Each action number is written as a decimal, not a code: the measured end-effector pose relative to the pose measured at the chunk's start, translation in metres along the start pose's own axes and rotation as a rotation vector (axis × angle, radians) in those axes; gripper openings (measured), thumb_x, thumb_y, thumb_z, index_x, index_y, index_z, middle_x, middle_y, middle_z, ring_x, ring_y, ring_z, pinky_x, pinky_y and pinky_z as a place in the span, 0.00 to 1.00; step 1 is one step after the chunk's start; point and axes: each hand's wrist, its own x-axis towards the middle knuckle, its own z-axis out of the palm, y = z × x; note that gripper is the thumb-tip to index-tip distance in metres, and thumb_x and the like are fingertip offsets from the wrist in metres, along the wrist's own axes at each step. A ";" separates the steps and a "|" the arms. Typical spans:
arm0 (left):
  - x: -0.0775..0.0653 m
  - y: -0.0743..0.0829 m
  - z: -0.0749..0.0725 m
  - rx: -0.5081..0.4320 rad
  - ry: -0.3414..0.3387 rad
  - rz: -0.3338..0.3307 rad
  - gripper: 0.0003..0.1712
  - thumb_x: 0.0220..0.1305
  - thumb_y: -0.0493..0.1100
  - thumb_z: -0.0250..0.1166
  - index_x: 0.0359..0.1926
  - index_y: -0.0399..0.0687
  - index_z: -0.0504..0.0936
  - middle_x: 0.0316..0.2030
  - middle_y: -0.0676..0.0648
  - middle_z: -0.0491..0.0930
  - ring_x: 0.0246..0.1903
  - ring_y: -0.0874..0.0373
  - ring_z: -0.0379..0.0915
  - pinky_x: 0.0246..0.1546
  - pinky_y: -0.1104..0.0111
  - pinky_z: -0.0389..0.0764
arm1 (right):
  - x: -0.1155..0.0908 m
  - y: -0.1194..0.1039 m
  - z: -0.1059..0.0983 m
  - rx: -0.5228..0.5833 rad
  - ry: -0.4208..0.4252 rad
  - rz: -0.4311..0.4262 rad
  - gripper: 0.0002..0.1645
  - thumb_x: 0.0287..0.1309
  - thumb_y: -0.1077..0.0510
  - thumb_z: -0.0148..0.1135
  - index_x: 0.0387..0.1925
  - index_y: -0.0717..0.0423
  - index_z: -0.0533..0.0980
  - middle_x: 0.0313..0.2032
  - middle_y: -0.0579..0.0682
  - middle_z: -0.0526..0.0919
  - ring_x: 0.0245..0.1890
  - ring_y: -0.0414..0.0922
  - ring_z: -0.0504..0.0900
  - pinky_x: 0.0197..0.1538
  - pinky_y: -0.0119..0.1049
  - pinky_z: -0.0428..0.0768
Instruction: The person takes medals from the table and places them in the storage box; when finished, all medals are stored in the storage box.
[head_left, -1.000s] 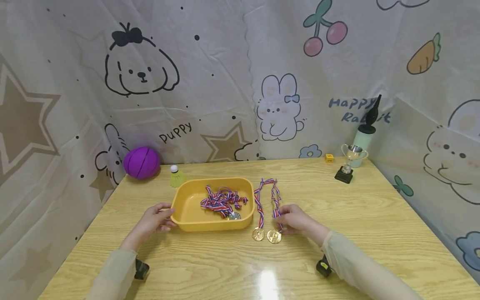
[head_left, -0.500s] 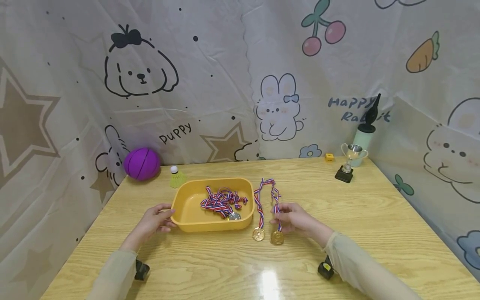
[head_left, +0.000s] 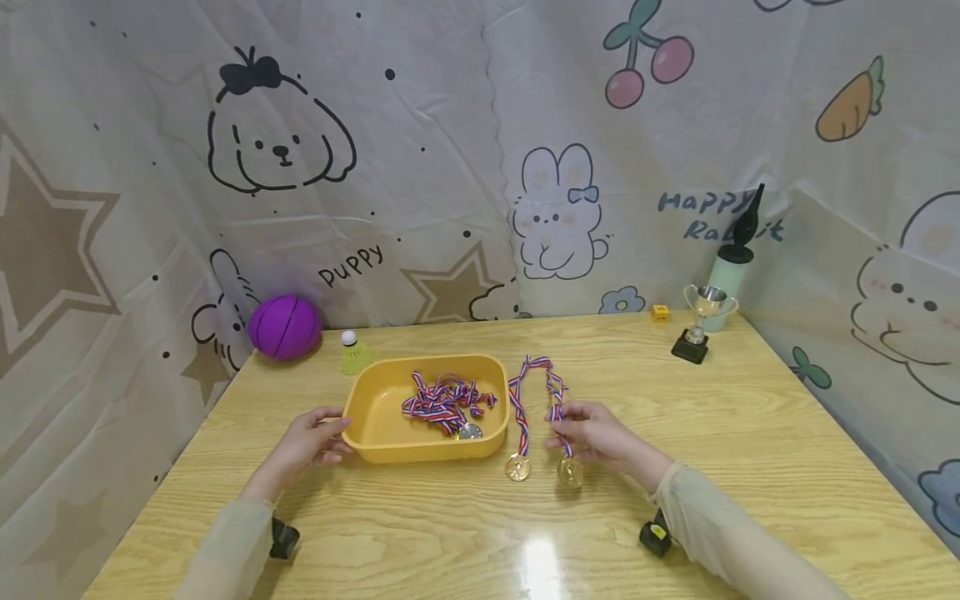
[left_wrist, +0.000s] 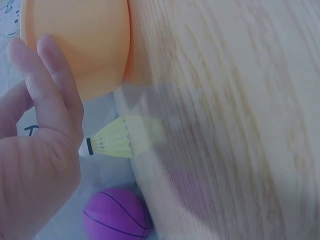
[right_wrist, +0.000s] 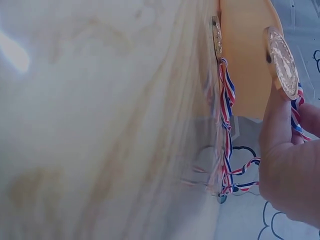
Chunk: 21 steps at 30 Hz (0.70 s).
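My right hand [head_left: 596, 433] pinches the red, white and blue striped ribbon of a gold medal [head_left: 570, 472]. That medal hangs by the fingertips, lifted from the wood in the right wrist view. Left of it a second gold medal [head_left: 517, 467] lies on the table, its ribbon [head_left: 521, 417] stretched toward the back. My left hand [head_left: 303, 446] touches the left end of a yellow tray [head_left: 427, 452] with fairly straight fingers [left_wrist: 47, 100]. Inside the tray lie a silver medal [head_left: 469, 432] and a heap of striped ribbons [head_left: 442, 404].
Behind the tray stand a yellow shuttlecock [head_left: 356, 353] and a purple ball [head_left: 285, 327]. A trophy cup [head_left: 701, 321], a pale green pump [head_left: 727, 271] with a black nozzle and a small yellow cube [head_left: 660, 312] occupy the back right. Printed cloth [head_left: 450, 125] surrounds the wooden table [head_left: 420, 533].
The right-hand gold medal has risen slightly off the table and shifted right, its ribbon drawn along in my right hand. My left hand and the tray have stayed put.
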 end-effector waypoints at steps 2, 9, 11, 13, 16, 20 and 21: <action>0.000 0.000 0.000 0.002 -0.003 0.000 0.30 0.73 0.43 0.51 0.66 0.28 0.56 0.30 0.51 0.79 0.28 0.64 0.79 0.27 0.76 0.82 | 0.000 -0.002 0.000 0.007 0.003 0.004 0.20 0.65 0.61 0.55 0.51 0.72 0.67 0.33 0.48 0.82 0.33 0.37 0.84 0.22 0.23 0.73; 0.000 0.000 0.000 0.001 0.000 0.003 0.29 0.73 0.43 0.51 0.66 0.28 0.56 0.31 0.50 0.80 0.28 0.64 0.79 0.27 0.77 0.82 | -0.003 -0.020 -0.004 -0.014 0.027 -0.015 0.14 0.66 0.61 0.54 0.47 0.68 0.70 0.33 0.45 0.80 0.33 0.36 0.83 0.21 0.24 0.70; 0.000 0.000 -0.001 -0.002 -0.001 0.005 0.30 0.73 0.43 0.51 0.66 0.28 0.55 0.31 0.50 0.80 0.28 0.65 0.80 0.27 0.77 0.82 | -0.004 -0.028 -0.006 -0.025 0.040 -0.023 0.11 0.67 0.60 0.54 0.45 0.64 0.71 0.33 0.44 0.79 0.33 0.36 0.83 0.22 0.25 0.70; 0.000 0.000 -0.001 -0.005 -0.004 0.005 0.30 0.73 0.43 0.51 0.67 0.28 0.55 0.31 0.51 0.80 0.28 0.65 0.80 0.27 0.77 0.82 | -0.004 -0.036 -0.006 -0.037 0.047 -0.034 0.08 0.67 0.60 0.54 0.43 0.62 0.71 0.34 0.44 0.79 0.34 0.36 0.83 0.24 0.27 0.72; 0.000 0.000 -0.001 -0.012 -0.010 0.004 0.31 0.73 0.44 0.51 0.67 0.28 0.55 0.31 0.51 0.79 0.28 0.65 0.80 0.27 0.77 0.82 | -0.003 -0.047 -0.006 -0.055 0.052 -0.052 0.05 0.67 0.61 0.53 0.42 0.59 0.71 0.35 0.45 0.77 0.34 0.36 0.83 0.27 0.29 0.77; 0.000 -0.001 -0.001 -0.014 -0.009 0.003 0.31 0.73 0.45 0.52 0.67 0.28 0.55 0.31 0.51 0.79 0.28 0.65 0.80 0.27 0.77 0.82 | 0.001 -0.059 -0.001 -0.074 0.054 -0.072 0.07 0.67 0.61 0.54 0.43 0.61 0.71 0.34 0.46 0.78 0.34 0.37 0.83 0.27 0.30 0.80; 0.000 -0.001 -0.001 -0.012 -0.007 0.003 0.31 0.73 0.45 0.52 0.66 0.28 0.55 0.31 0.51 0.79 0.28 0.65 0.80 0.27 0.76 0.82 | 0.002 -0.062 0.001 -0.079 0.056 -0.074 0.07 0.67 0.61 0.54 0.43 0.62 0.71 0.33 0.46 0.78 0.33 0.37 0.83 0.27 0.31 0.80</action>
